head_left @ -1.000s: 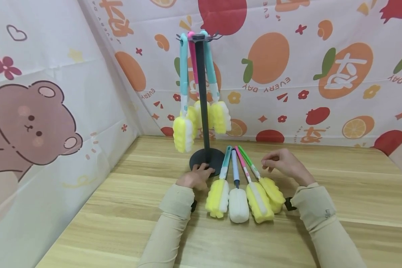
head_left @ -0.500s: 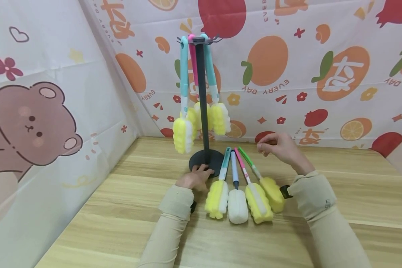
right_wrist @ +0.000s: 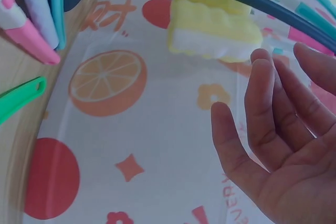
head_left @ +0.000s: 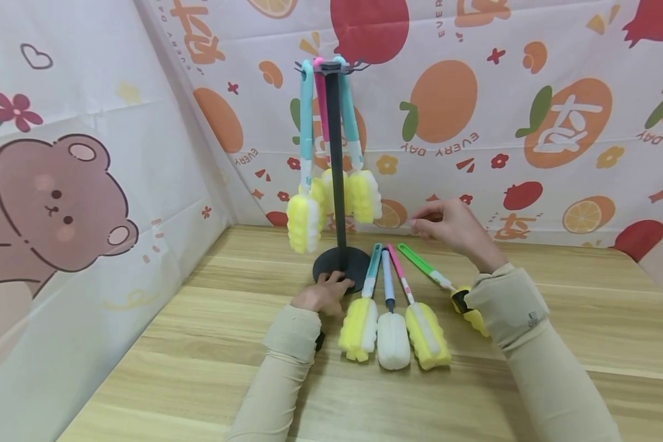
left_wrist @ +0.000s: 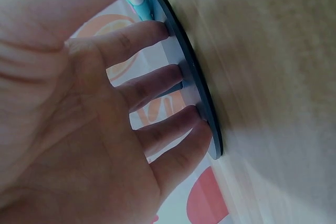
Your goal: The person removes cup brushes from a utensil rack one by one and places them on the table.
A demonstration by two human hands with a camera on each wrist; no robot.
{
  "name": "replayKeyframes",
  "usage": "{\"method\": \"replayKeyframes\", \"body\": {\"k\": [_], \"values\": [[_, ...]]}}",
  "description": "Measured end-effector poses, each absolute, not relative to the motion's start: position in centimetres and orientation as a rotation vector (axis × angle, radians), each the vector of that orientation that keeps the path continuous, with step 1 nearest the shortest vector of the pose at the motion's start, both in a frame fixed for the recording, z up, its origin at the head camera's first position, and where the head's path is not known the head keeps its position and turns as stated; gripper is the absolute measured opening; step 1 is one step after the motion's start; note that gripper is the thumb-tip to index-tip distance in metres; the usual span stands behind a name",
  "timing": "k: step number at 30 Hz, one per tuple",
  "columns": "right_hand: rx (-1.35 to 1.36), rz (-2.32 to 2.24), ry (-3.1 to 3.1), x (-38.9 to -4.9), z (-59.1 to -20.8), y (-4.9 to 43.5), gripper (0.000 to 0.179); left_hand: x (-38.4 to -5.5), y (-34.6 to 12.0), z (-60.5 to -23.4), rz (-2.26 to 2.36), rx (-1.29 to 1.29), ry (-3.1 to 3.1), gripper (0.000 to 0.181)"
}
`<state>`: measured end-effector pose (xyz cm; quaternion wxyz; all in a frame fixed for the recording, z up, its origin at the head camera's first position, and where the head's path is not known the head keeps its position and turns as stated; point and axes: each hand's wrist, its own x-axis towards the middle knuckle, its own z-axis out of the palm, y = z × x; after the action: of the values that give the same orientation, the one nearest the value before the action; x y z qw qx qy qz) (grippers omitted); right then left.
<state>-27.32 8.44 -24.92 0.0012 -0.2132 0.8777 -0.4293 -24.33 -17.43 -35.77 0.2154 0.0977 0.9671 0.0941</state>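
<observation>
The left hand [head_left: 318, 297] rests its spread fingers on the base of the black stand [head_left: 337, 166]. The right hand [head_left: 457, 227], relaxed and empty, hovers beyond the green brush [head_left: 423, 262], its sponge half hidden by a sleeve [head_left: 511, 310]. Three brushes [head_left: 393, 341] lie alongside on the table [head_left: 199, 362]; those hanging [head_left: 306, 123] overlap, hard to count.

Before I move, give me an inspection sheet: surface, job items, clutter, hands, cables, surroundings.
Surface: wood-grain table.
Job items: black stand upright, hanging sponge brushes on it; four loose brushes lie on the table, the green-handled one partly hidden by the right sleeve.
Clutter: nothing seen.
Hands: left hand touches the stand's base; right hand is raised, holding nothing.
Cables: nothing seen.
Surroundings: fruit-print cloth behind, bear-print cloth at left.
</observation>
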Motion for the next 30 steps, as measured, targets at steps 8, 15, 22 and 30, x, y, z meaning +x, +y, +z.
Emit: {"method": "replayKeyframes", "body": {"k": [8,15,22,30], "values": [[-0.665,-1.382,2.766,-27.3,-23.8,6.8,0.022,-24.4,-17.4,-35.8,0.253,0.265,2.686,0.069],[-0.652,-1.430,2.793,-27.4,-23.5,5.5,0.023,-24.3,-17.4,-35.8,0.244,0.275,2.688,0.068],[-0.681,-1.517,2.763,-27.8,-23.4,4.4,0.023,-24.3,-17.4,-35.8,0.239,0.284,2.684,0.069],[-0.673,-1.594,2.746,-28.0,-23.1,3.2,0.023,-24.4,-17.4,-35.8,0.235,0.282,2.680,0.069]]}}
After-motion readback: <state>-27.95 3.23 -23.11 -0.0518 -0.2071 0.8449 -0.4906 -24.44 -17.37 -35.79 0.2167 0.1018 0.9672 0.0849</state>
